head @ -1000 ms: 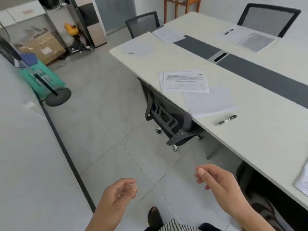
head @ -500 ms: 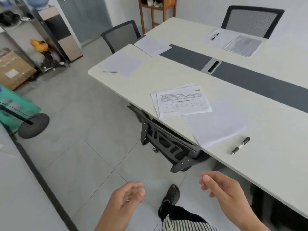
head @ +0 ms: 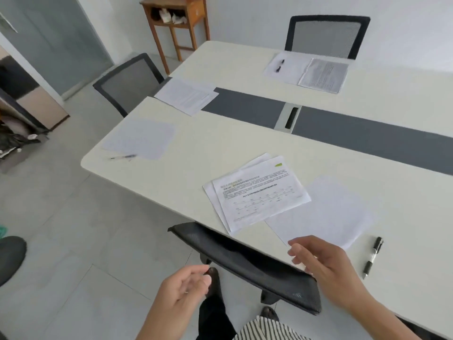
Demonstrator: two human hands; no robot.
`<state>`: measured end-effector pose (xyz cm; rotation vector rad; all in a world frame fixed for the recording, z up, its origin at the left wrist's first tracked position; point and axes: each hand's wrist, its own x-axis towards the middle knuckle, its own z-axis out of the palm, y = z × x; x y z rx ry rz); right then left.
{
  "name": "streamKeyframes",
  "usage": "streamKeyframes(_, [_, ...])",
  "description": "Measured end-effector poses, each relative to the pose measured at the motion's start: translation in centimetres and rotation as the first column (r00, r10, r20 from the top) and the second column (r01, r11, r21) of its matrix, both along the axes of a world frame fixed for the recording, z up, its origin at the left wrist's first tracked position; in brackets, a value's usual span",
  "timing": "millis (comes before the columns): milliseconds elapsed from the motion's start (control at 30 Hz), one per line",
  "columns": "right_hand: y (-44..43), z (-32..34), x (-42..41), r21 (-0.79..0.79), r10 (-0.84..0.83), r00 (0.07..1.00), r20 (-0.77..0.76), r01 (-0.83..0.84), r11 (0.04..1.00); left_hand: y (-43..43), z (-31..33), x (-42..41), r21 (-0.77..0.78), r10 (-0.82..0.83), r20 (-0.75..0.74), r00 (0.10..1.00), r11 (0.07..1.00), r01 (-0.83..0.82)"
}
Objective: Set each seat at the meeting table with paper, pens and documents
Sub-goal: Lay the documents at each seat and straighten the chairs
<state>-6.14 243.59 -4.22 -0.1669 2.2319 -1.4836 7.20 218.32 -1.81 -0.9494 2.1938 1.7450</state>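
Observation:
On the cream meeting table (head: 220, 143), the near seat has a printed document (head: 259, 195), a blank sheet (head: 328, 212) and a black pen (head: 372, 257). At the left corner lie another blank sheet (head: 139, 138) and a thin pen (head: 122, 157), with a document (head: 187, 94) beyond them. The far seat has paper with a pen (head: 284, 66) and a document (head: 323, 74). My left hand (head: 183, 288) hangs loosely curled and holds nothing. My right hand (head: 323, 266) hovers with relaxed fingers over the back of the near black chair (head: 245, 261).
A grey mesh chair (head: 130, 82) stands at the table's left end and another mesh chair (head: 326, 35) at the far side. A wooden side table (head: 176, 23) is against the back wall. Tiled floor lies to the left, with clutter at the left edge.
I have walked up to the table, so the near chair and its papers now sit just under my hands. Both hands stayed empty and rose slightly.

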Motion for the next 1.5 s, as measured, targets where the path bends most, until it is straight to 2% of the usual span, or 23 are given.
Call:
streamKeyframes(167, [-3.6, -0.6, -2.2, 0.013, -0.229, 0.973, 0.024, 0.229, 0.973, -6.4, -0.3, -8.2, -0.001, -0.193, -0.006, 0.981, 0.981, 0.193])
streamKeyframes(300, [-6.9, -0.8, -3.5, 0.048, -0.374, 0.927, 0.034, 0.372, 0.927, -10.9, -0.6, -15.4, -0.005, -0.365, 0.004, 0.931, 0.931, 0.365])
streamKeyframes(433, [-8.9, -1.6, -3.9, 0.1, -0.463, 0.885, 0.055, 0.456, 0.884, -12.8, -2.6, -22.1, -0.062, -0.528, 0.008, 0.849, 0.848, 0.527])
streamKeyframes(600, [-9.8, -2.7, -3.5, 0.202, -0.534, 0.842, 0.072, 0.512, 0.835, -11.4, -5.0, -28.1, -0.058, -0.664, 0.043, 0.747, 0.744, 0.665])
streamKeyframes(667, [-9.9, -3.3, -3.8, 0.234, -0.541, 0.838, 0.074, 0.512, 0.826, -10.6, -7.2, -30.0, -0.116, -0.675, 0.079, 0.733, 0.724, 0.68])
streamKeyframes(767, [-9.7, -4.6, -4.6, 0.27, -0.531, 0.842, 0.098, 0.491, 0.829, -9.8, -12.1, -32.7, -0.291, -0.67, 0.179, 0.72, 0.663, 0.69])
streamKeyframes(867, [-9.5, -6.1, -5.3, 0.3, -0.513, 0.846, 0.143, 0.457, 0.837, -9.5, -16.4, -34.9, -0.445, -0.635, 0.313, 0.706, 0.559, 0.7])
streamKeyframes(1000, [-9.2, -8.1, -6.7, 0.322, -0.478, 0.851, 0.216, 0.4, 0.858, -8.9, -19.0, -35.9, -0.607, -0.605, 0.421, 0.676, 0.365, 0.706])
streamKeyframes(1067, [-9.0, -9.2, -7.3, 0.347, -0.463, 0.855, 0.234, 0.372, 0.861, -8.3, -19.6, -36.0, -0.596, -0.586, 0.424, 0.69, 0.393, 0.7])
streamKeyframes(1233, [-8.6, -11.3, -8.8, 0.382, -0.452, 0.846, 0.284, 0.332, 0.862, -7.5, -20.0, -36.5, -0.486, -0.549, 0.398, 0.735, 0.553, 0.677])
streamKeyframes(1367, [-8.2, -12.5, -10.8, 0.386, -0.458, 0.832, 0.314, 0.329, 0.862, -8.1, -19.3, -36.4, -0.306, -0.54, 0.239, 0.807, 0.747, 0.59])
streamKeyframes(1500, [-7.6, -12.8, -13.3, 0.313, -0.536, 0.779, 0.325, 0.446, 0.838, -8.5, -15.1, -36.1, -0.156, -0.545, 0.053, 0.837, 0.823, 0.546])
